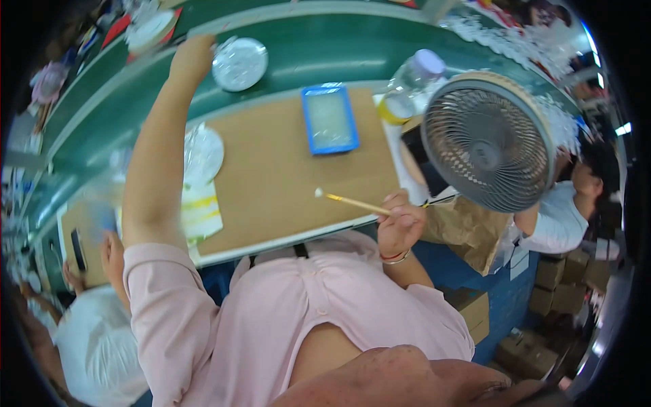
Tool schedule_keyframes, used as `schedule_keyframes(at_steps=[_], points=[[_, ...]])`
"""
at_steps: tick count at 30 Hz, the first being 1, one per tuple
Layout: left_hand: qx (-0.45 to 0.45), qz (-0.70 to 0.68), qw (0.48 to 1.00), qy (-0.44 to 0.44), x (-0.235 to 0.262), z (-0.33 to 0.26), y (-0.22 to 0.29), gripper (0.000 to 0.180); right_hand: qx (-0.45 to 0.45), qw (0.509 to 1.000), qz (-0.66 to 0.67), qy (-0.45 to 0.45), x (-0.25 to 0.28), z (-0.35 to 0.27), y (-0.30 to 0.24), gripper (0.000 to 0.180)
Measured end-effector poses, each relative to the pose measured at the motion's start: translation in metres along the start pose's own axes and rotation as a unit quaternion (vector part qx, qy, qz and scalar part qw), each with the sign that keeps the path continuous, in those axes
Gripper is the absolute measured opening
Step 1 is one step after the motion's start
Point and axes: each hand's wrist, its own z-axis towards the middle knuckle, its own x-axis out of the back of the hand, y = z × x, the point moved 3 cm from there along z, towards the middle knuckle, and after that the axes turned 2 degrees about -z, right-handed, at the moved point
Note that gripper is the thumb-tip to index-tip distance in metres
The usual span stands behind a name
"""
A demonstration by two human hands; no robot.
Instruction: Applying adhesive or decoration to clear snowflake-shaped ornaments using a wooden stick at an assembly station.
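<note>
Stretched out toward the far left, my left hand is closed, with its fingertips at the left edge of a round white plate in clear plastic wrap. That plate is over the green conveyor belt. Close to my body, my right hand pinches a thin wooden paintbrush, its pale tip pointing left. A second wrapped white plate lies by my left forearm. Beyond the brush, a blue-rimmed rectangular tray with a pale, shiny middle rests on the brown board.
A grey fan stands at the right, beside a clear bottle with a lilac lid. Yellow-marked white paper lies left. Co-workers sit at both sides: a white shirt left, another right. Cardboard boxes are stacked at the right.
</note>
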Motion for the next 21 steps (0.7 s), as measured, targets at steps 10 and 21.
schedule_keyframes(at_steps=[10,21], points=[[-0.006,-0.074,0.992,-0.098,0.016,-0.024,-0.004,0.050,-0.011,0.997,-0.071,-0.032,0.001,-0.001,-0.001,0.030],[-0.243,0.083,0.935,-0.245,0.068,-0.175,0.017,0.033,0.014,0.993,-0.101,-0.060,-0.012,0.013,0.002,0.027]])
